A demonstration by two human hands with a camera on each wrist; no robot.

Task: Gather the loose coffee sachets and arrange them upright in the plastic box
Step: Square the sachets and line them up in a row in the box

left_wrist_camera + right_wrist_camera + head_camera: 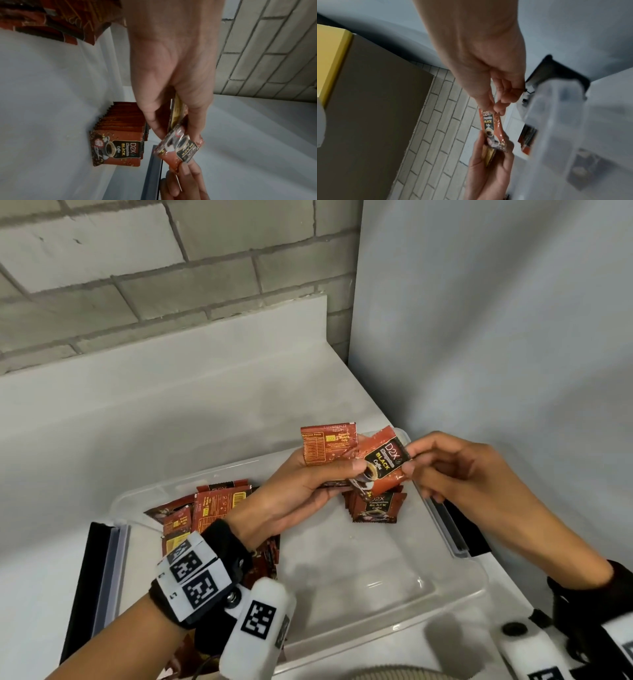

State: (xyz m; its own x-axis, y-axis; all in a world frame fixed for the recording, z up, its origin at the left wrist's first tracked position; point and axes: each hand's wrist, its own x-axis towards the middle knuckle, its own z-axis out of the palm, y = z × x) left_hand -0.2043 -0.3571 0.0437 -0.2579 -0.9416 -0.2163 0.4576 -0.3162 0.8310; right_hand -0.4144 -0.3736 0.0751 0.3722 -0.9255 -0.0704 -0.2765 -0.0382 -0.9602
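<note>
sachet (382,462) held tilted between hands

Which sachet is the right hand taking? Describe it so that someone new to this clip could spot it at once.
Start at the clear plastic box on the white counter. Above its far right corner the two hands meet: the left hand grips a few sachets, and the right hand pinches one, the front-up sachet. It alone shows its D2X Black Coffee label tilted between both hands; the sachet behind it shows its nutrition panel.
</note>
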